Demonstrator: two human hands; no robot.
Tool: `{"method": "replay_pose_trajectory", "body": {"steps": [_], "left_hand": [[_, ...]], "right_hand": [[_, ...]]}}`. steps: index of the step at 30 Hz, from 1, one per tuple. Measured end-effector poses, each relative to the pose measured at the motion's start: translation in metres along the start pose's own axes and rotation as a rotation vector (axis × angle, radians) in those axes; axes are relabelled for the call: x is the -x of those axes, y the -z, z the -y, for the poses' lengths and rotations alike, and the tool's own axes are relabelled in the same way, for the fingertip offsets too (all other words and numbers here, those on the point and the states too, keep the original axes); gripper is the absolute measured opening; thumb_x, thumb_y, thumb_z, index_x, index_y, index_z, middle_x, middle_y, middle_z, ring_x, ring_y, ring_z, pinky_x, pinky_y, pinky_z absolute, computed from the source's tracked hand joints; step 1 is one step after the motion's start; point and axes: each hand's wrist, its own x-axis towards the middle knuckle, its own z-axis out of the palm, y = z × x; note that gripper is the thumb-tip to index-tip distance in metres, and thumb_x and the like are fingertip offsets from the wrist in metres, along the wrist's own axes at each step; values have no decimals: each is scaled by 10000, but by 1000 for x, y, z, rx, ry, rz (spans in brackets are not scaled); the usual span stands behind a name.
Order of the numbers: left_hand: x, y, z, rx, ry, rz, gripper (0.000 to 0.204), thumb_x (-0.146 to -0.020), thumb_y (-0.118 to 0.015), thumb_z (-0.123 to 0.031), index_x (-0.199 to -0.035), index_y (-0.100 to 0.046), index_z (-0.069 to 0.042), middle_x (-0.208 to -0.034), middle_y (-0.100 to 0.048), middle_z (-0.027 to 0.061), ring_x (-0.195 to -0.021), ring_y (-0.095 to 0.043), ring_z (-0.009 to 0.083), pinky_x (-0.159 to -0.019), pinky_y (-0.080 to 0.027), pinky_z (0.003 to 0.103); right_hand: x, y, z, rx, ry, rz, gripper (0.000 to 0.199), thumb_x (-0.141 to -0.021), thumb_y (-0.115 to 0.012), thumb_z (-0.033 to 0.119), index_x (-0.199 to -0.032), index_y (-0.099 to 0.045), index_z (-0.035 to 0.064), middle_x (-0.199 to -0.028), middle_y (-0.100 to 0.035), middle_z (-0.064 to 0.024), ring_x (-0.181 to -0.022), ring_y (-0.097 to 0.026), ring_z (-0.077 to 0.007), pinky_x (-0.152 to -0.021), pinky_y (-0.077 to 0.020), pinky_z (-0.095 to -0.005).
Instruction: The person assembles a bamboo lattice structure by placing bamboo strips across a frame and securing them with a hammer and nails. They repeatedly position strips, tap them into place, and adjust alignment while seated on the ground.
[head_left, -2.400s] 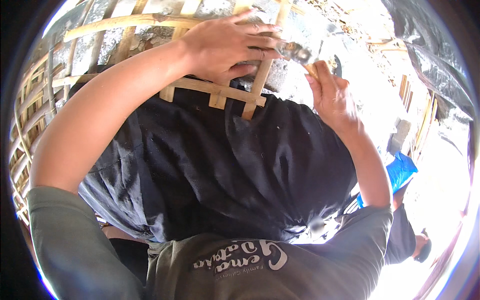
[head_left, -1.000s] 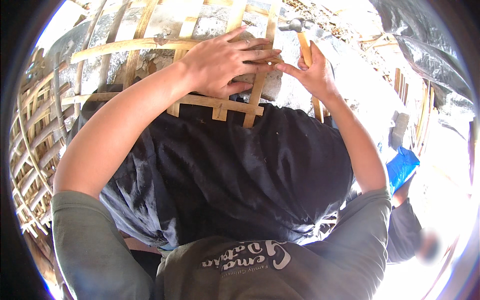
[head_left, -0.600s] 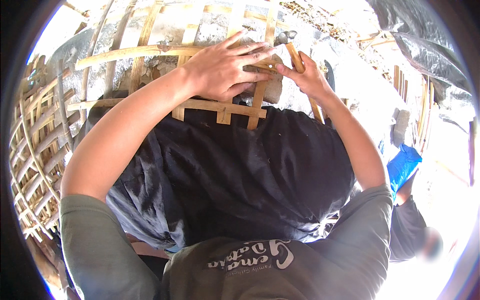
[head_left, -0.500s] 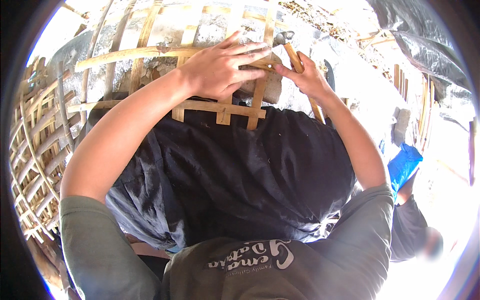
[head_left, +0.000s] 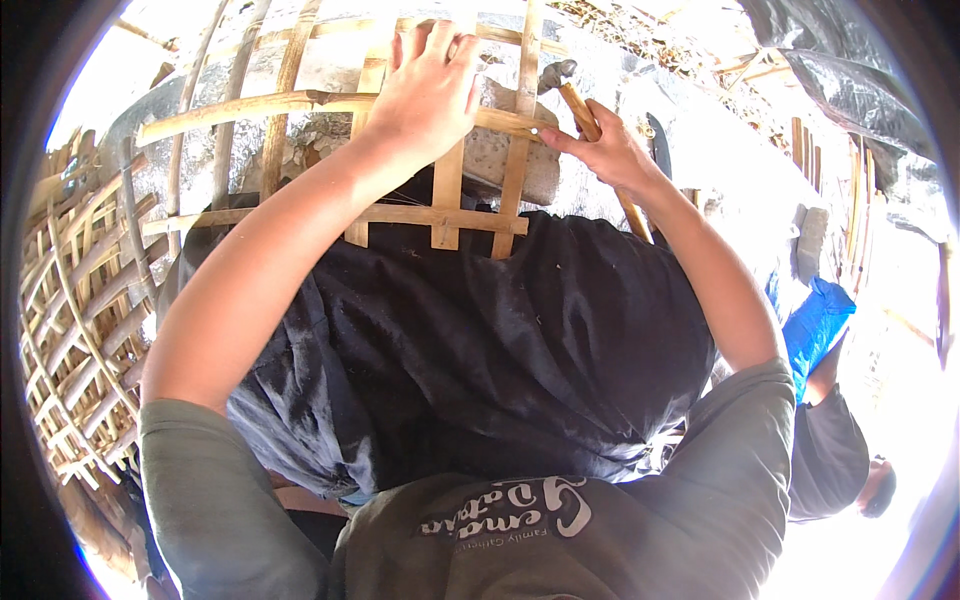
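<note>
A lattice of bamboo strips (head_left: 470, 215) lies across a black cloth (head_left: 480, 350) on my lap and over a grey stone block (head_left: 522, 162). My left hand (head_left: 425, 95) presses flat on the lattice's upper strips, fingers spread. My right hand (head_left: 610, 152) grips the wooden handle of a hammer (head_left: 572, 92), whose metal head points up and left, just above the lattice. The fingertips of that hand touch the right upright strip where it crosses a horizontal one.
A woven bamboo frame (head_left: 80, 330) curves along the left. Another person (head_left: 835, 455) in a dark shirt crouches at the lower right beside a blue object (head_left: 815, 320). Black sheeting (head_left: 850, 70) hangs at the upper right, with loose bamboo sticks beneath it.
My left hand has slid up the lattice and flattened with its fingers spread. My right hand has dropped slightly, its fingertips now on the strip crossing. The hammer stays in it.
</note>
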Motion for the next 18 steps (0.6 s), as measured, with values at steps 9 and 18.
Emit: {"method": "replay_pose_trajectory", "body": {"steps": [9,18], "left_hand": [[5,-15,4,-275,174,125,587,-976,-404,-453,-1406,-384,-54,-1417,-367,246,-1356,-340,396,-1067,-107,755],[-8,-11,-7,-270,345,363,782,-946,-397,-574,-1461,-302,6,-1499,-247,286,-1422,-204,431,-1084,-14,734]], "right_hand": [[3,3,5,27,62,-35,819,-692,-752,697,-988,-548,-38,-768,-552,-87,-723,-560,-168,-637,-459,-322],[3,6,7,97,53,-32,853,-695,-735,720,-1042,-561,-39,-777,-575,-105,-757,-590,-183,-672,-482,-348]]}}
